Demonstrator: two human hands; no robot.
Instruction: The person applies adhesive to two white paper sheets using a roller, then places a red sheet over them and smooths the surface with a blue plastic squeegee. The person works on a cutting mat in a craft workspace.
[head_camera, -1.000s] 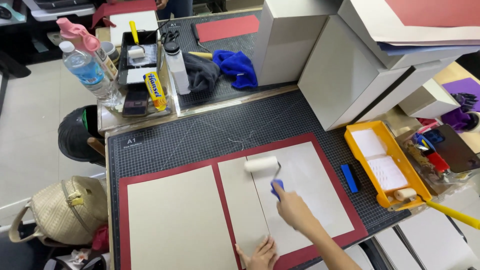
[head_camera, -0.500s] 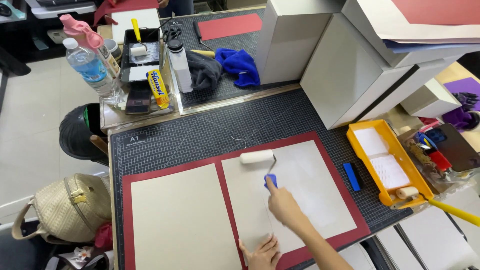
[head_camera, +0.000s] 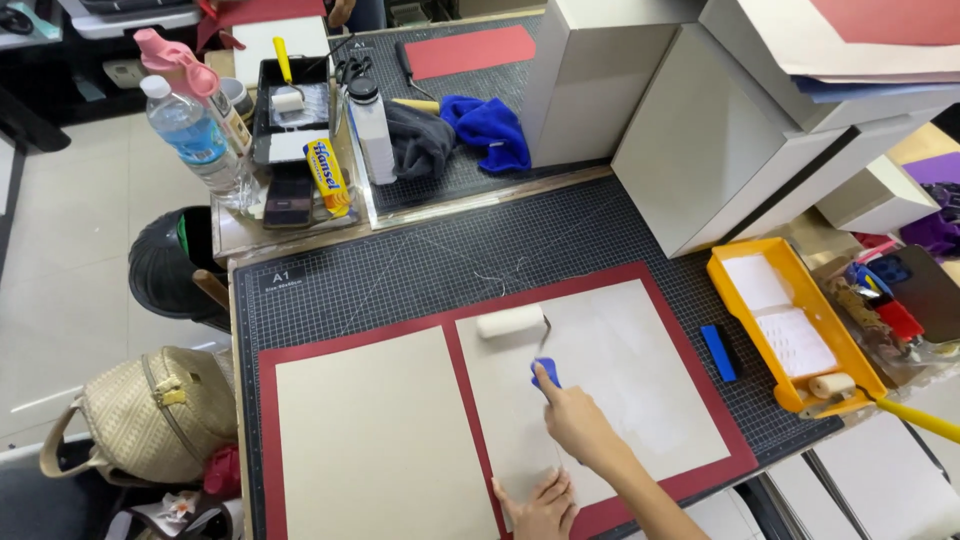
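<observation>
Your left hand (head_camera: 540, 505) lies flat with fingers spread on the near edge of the right grey board (head_camera: 600, 390), pressing it down, while your right hand (head_camera: 578, 425) is wrapped around the blue handle of a paint roller (head_camera: 520, 335). The white roller head rests on that board's far left corner, close to the red strip between the two boards.

Going left to right: a woven beige handbag (head_camera: 140, 425) sits on the floor beside a black round bin (head_camera: 175, 265). On the table, the left grey board (head_camera: 375, 440) and the right one lie side by side on a dark red sheet (head_camera: 400, 325), which lies on a black gridded cutting mat (head_camera: 460, 250). A small blue block (head_camera: 718, 352) lies on the mat just right of the red sheet, and an orange tray (head_camera: 790, 320) with a second roller stands beyond it at the table's edge.

Farther back, a clear water bottle (head_camera: 195, 140) with a blue label stands at the left, then a black tray (head_camera: 290, 110) with a yellow-handled roller, a yellow tube (head_camera: 328, 175), a white bottle (head_camera: 372, 130), a dark grey cloth (head_camera: 420, 140) and a blue cloth (head_camera: 492, 130). Large white boxes (head_camera: 700, 130) rise at the right rear. The floor is pale tile.
</observation>
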